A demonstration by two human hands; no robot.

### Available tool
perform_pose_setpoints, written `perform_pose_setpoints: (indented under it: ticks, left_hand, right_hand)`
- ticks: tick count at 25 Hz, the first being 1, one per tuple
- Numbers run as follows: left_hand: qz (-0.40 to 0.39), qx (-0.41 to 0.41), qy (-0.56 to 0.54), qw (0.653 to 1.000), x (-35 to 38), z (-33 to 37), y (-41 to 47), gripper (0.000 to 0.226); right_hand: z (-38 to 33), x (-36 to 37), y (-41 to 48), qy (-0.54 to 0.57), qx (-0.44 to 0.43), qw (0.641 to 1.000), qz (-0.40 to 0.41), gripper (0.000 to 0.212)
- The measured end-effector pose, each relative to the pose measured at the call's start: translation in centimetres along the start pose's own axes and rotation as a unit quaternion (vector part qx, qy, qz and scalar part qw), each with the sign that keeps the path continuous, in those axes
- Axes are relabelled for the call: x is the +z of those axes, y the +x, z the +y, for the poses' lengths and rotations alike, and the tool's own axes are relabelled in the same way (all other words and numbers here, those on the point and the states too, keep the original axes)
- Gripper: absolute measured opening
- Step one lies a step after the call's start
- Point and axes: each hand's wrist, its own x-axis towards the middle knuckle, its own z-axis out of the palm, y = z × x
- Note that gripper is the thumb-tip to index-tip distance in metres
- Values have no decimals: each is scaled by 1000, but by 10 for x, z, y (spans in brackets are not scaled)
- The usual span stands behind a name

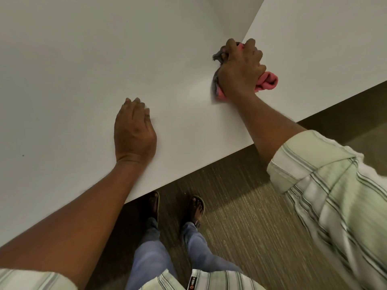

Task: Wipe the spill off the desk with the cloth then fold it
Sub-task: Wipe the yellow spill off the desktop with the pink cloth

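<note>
A white desk fills the upper left of the head view. My right hand presses down on a crumpled pink and grey cloth, bunched under the palm near the desk's right corner. Pink folds stick out on the right of the hand, grey folds on the left. A faint damp sheen shows on the desk just left of the cloth. My left hand lies flat, palm down, on the desk near the front edge, holding nothing.
The desk's front edge runs diagonally from lower left to upper right. A white partition wall rises behind the cloth. Below the edge are striped brown carpet and my feet in sandals.
</note>
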Motion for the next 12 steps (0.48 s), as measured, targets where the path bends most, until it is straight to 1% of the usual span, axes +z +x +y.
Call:
perform_pose_setpoints:
  ticks: [3, 8, 12]
  left_hand:
    - [-7, 1, 4, 1000, 0, -1, 2, 36]
    - [-17, 3, 9, 1000, -2, 2, 1, 39]
    - [-22, 7, 10, 1000, -2, 1, 3, 40]
  right_hand:
    - [22, -9, -7, -9, 30, 1000, 4, 39]
    - [46, -20, -29, -55, 58, 997, 18, 35]
    - [55, -26, -49, -91, 52, 994, 8, 32]
